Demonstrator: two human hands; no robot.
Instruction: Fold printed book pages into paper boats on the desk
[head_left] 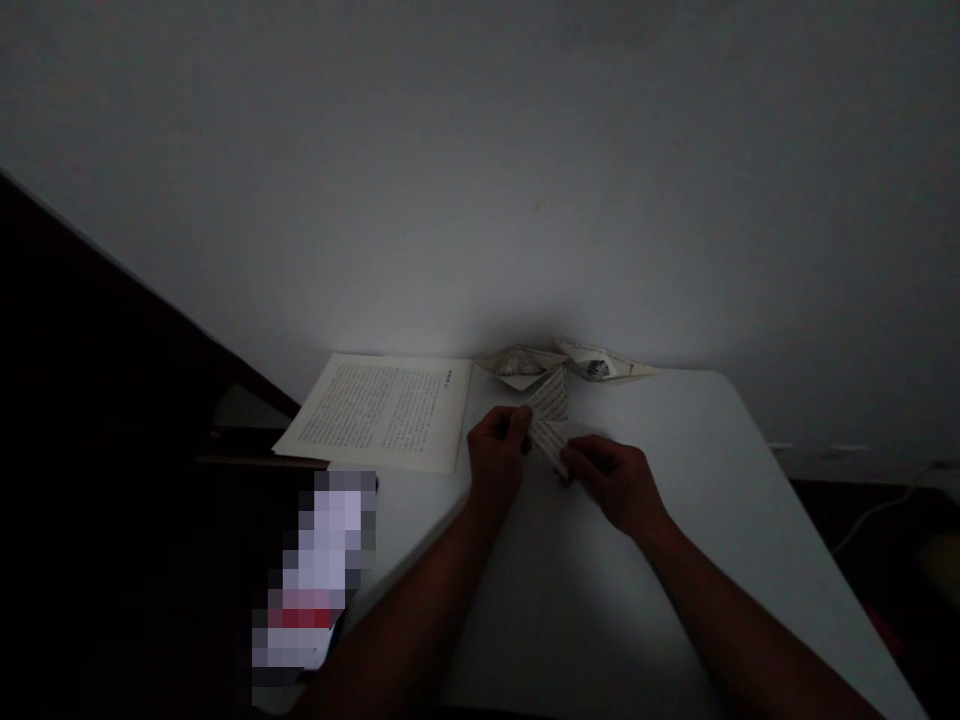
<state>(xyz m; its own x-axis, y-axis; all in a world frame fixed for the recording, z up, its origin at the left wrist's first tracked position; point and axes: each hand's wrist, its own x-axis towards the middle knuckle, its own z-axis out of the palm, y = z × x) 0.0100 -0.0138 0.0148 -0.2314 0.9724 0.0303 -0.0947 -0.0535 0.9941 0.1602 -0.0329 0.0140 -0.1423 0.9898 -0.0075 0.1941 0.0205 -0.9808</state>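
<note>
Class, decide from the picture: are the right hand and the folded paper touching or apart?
Touching. The head view shows the right hand with its fingers pinched on the lower end of the folded paper.

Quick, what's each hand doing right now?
Left hand: closed, pinching the folded, pale printed paper piece at its left side.
Right hand: closed, pinching the same piece near its lower end.

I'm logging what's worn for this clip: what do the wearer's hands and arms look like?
The left hand and right hand wear no gloves; the bare forearms show no sleeves, watch or cables. Rings or small markings: too dim to tell.
</note>
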